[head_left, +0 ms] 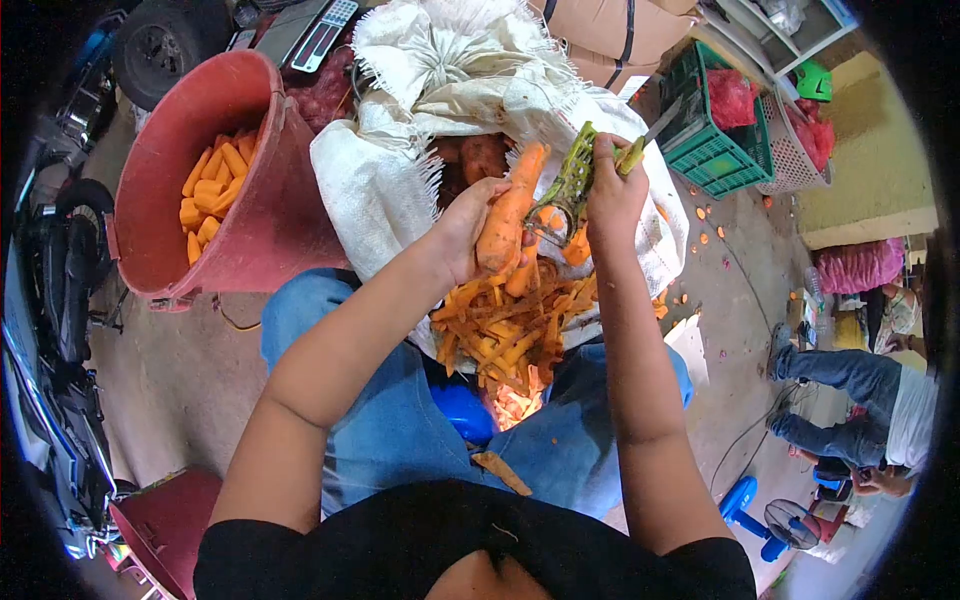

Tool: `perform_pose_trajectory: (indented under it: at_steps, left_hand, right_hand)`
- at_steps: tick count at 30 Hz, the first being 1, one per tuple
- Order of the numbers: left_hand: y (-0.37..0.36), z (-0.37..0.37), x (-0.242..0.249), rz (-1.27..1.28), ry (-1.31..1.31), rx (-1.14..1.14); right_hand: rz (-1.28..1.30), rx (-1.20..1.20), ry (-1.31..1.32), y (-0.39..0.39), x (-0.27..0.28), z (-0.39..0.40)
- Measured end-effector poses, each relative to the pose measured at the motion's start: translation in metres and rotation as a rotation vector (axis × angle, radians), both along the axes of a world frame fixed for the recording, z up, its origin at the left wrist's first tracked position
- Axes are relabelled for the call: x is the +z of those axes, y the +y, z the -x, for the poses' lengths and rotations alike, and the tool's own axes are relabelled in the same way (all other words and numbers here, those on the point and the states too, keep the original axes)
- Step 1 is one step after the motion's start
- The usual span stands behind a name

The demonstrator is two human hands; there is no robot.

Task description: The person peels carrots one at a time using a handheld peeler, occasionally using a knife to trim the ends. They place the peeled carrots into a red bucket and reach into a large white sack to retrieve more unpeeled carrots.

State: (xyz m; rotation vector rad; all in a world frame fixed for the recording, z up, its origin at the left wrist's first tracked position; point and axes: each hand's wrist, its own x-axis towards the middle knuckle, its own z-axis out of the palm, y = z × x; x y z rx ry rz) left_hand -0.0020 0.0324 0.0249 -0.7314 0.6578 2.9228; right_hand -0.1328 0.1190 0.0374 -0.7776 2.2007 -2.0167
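Seated over a white woven sack [360,180], you hold an orange carrot [510,215] in your left grip [468,228], fingers wrapped around its lower half, its tip slanting up and away from you. Your right grip [613,195] is clenched on a green peeler [574,180], its head just beside the carrot; whether the blade touches the skin cannot be told. What looks like a knife [630,157] juts past the same grip, its grey blade pointing outward. Below lies a heap of peelings [500,335], spread on the sack toward your knees. Peeled carrots [215,180] rest in a red tub [150,225] to your left.

The likeliest mishap is a skid: too hard a stroke on a slick carrot could run the peeler into your left fingers, which sit close by. A loose hold could let the carrot roll and drop into the peelings. The apparent knife, sharing one hand with the peeler, might nick the sack or you if the wrist turns sharply.
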Motion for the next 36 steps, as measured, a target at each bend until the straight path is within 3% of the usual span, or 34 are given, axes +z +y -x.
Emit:
perform_pose_trajectory:
  at_steps: [6,8,12,16,19,23,25,26,28,29,30,32,33,36]
  left_hand:
    - [0.011,0.001,-0.008,0.064,-0.018,-0.008]
    - [0.014,0.004,-0.011,0.137,-0.026,-0.07]
    - [0.012,0.005,0.004,0.094,-0.068,-0.071]
    - [-0.004,0.007,-0.011,0.011,0.007,0.016]
    - [-0.015,0.004,-0.007,0.218,-0.03,0.077]
    - [-0.012,0.003,0.006,0.351,-0.148,0.138]
    - [-0.013,0.006,-0.001,1.214,-0.175,0.157]
    - [-0.012,0.006,-0.003,1.214,-0.176,0.157]
    - [-0.008,0.003,0.013,1.597,-0.143,0.184]
    - [-0.014,0.007,0.005,1.431,-0.076,0.201]
    - [-0.018,0.005,0.005,1.432,-0.074,0.201]
    - [-0.026,0.0,0.007,0.23,0.082,-0.013]
    - [-0.027,0.0,0.005,-0.056,0.216,-0.073]
    - [-0.018,0.001,0.003,-0.162,0.176,0.001]
  right_hand:
    - [-0.084,0.038,-0.17,-0.005,-0.003,-0.015]
    - [-0.175,0.032,0.01,-0.005,-0.004,-0.018]
    - [-0.029,0.049,-0.127,-0.003,-0.007,-0.009]
    - [0.109,-0.026,-0.276,0.003,0.0,0.009]
    - [0.278,-0.049,-0.392,0.008,0.002,0.025]
    - [0.228,-0.042,-0.425,0.006,0.004,0.017]
    - [0.19,-0.012,-0.353,0.002,-0.002,0.011]
    - [0.151,0.018,-0.283,-0.001,-0.004,0.008]
    - [0.124,0.025,-0.266,0.0,0.0,0.002]
    - [0.131,0.048,-0.281,0.0,0.001,0.002]
    - [0.138,0.071,-0.295,0.001,0.002,0.002]
    - [0.183,0.054,-0.33,0.0,0.004,0.001]
    - [0.227,0.037,-0.368,0.0,0.004,0.0]
    - [0.204,0.014,-0.332,0.001,0.005,0.002]
